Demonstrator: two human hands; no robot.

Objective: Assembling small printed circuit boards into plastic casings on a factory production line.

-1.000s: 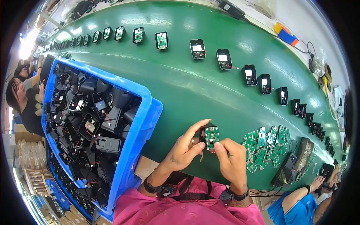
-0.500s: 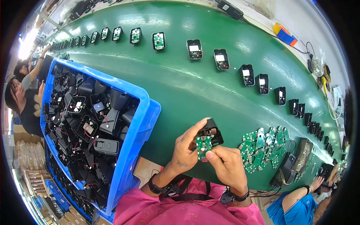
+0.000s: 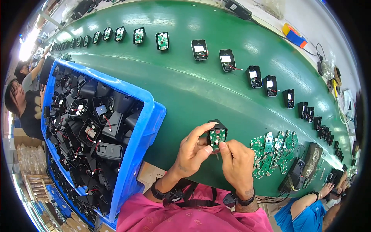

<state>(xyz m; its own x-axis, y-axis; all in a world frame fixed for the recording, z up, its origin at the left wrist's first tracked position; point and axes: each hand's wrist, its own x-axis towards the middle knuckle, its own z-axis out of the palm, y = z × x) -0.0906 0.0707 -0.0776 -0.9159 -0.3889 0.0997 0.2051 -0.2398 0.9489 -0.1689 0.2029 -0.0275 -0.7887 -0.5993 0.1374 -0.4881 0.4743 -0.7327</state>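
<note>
My left hand [image 3: 190, 154] is wrapped round a small black plastic housing [image 3: 219, 125], its open side facing up. A green circuit board [image 3: 216, 135] with white parts lies in the mouth of the housing. My right hand [image 3: 237, 164] is closed at the board's lower right, thumb tip on it and the other fingers curled beneath. A thin piece, perhaps a wire, shows below the board between my hands; my fingers partly hide it. To the right of my right hand, a pile of loose green circuit boards [image 3: 266, 151] lies on the green table [image 3: 170, 92].
A blue crate [image 3: 148, 116] heaped with black housings stands at my left. Black housings [image 3: 228, 61] form a long curved row across the table; those to the left have boards [image 3: 162, 40] in them. A black device [image 3: 291, 179] sits near right. Other people are at both sides.
The circuit board has moved up from in front of the housing into its opening. The housing is turned more upright, and my right hand has shifted slightly up and right.
</note>
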